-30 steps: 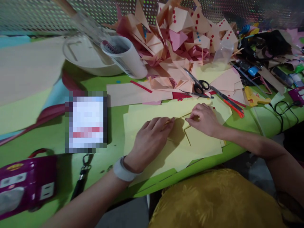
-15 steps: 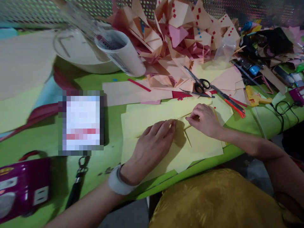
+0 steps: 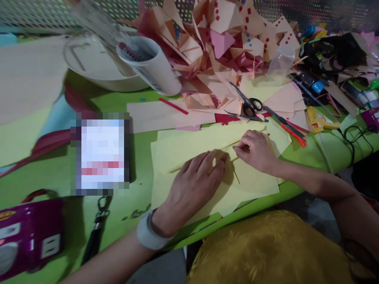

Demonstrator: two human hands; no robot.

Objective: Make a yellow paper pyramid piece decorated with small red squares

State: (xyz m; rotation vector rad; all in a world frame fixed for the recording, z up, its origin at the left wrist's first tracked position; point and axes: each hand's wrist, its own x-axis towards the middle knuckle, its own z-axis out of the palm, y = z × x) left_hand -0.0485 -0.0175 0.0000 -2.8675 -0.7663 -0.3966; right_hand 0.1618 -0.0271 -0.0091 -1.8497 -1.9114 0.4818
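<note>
Pale yellow sheets of paper [image 3: 183, 138] lie stacked in front of me, and the uppermost one shows slits and a crease. My left hand [image 3: 199, 179] rests palm down over the paper, fingers stretched forward and slightly bent. It covers part of a long slit or fold line, and what lies beneath the fingertips is hidden. Just to its right, my right hand [image 3: 256, 152] has thumb and forefinger pinched at the edge of a narrow yellow paper flap [image 3: 232, 149]. Its other fingers are curled in.
Behind the paper lie scissors [image 3: 251, 105], an orange-ended utility knife [image 3: 291, 130] and a yellow glue gun [image 3: 321, 119]. Folded peach paper pieces [image 3: 189, 47] are heaped at the back. A white cup [image 3: 154, 69], a blurred screen device [image 3: 102, 154] and a purple box [image 3: 32, 232] stand left.
My left hand has slid slightly right, towards my right hand, and its fingertips have moved over the flap. My right hand stays pinched in nearly the same place.
</note>
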